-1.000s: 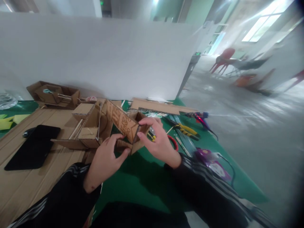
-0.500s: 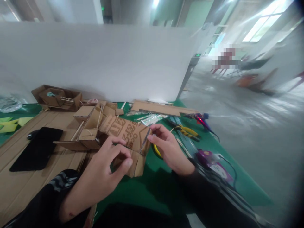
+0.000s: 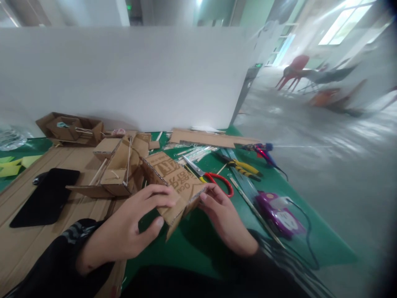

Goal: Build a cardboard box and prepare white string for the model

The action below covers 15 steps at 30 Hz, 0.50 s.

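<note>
A folded cardboard piece with brown printing (image 3: pixel 182 182) is held at a tilt over the green table (image 3: pixel 173 252). My right hand (image 3: pixel 225 219) pinches its right corner between thumb and fingers. On its left side, my left hand (image 3: pixel 133 223) rests its fingertips on the cardboard, with the thumb apart from the fingers near the lower edge. Just left of the piece stands a cardboard assembly (image 3: pixel 116 165) with sticks and string. Red-handled scissors (image 3: pixel 214 178) lie behind my right hand.
Yellow-black pliers (image 3: pixel 243 167), a glue gun (image 3: pixel 263 153) and a purple power strip (image 3: pixel 279 215) with a cable lie at the right. A black phone-like slab (image 3: pixel 46 198) is on cardboard at the left. Behind stand a cardboard box (image 3: pixel 71 128) and a white panel (image 3: pixel 130 78).
The printed cardboard has turned and tilted, and its right corner is lower. My right hand has moved down with it, uncovering the scissors. My left fingers now lie on the cardboard.
</note>
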Tool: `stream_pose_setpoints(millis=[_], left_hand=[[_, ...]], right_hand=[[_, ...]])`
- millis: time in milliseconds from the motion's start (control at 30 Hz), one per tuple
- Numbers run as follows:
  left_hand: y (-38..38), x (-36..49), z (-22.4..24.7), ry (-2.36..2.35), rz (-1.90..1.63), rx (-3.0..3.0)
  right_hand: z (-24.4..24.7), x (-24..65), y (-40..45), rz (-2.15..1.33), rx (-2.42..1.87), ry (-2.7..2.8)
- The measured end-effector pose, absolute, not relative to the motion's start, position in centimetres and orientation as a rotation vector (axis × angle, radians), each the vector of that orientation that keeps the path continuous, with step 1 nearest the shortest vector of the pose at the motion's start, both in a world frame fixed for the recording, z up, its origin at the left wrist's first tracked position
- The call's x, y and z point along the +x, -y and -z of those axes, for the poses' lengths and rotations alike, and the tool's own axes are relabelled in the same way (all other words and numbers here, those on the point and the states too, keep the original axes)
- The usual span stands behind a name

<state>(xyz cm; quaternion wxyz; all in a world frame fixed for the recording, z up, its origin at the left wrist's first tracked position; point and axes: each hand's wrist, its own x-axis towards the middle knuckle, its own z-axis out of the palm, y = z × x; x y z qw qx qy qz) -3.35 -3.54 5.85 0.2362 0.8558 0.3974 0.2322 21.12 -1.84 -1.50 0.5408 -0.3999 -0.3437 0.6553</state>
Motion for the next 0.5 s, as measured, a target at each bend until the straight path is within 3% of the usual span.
stream_pose_setpoints(millis=[267,500], left_hand=[[5.2,-3.3,-4.4,-1.189,-0.770,2.324],[7.6,-4.9,-1.3,-1.300,-0.804,1.934]], right_hand=[[2.7,21.5,3.9,-1.330,-1.088,1.001],[3.8,20.6,5.4,-1.173,-1.072,1.135]])
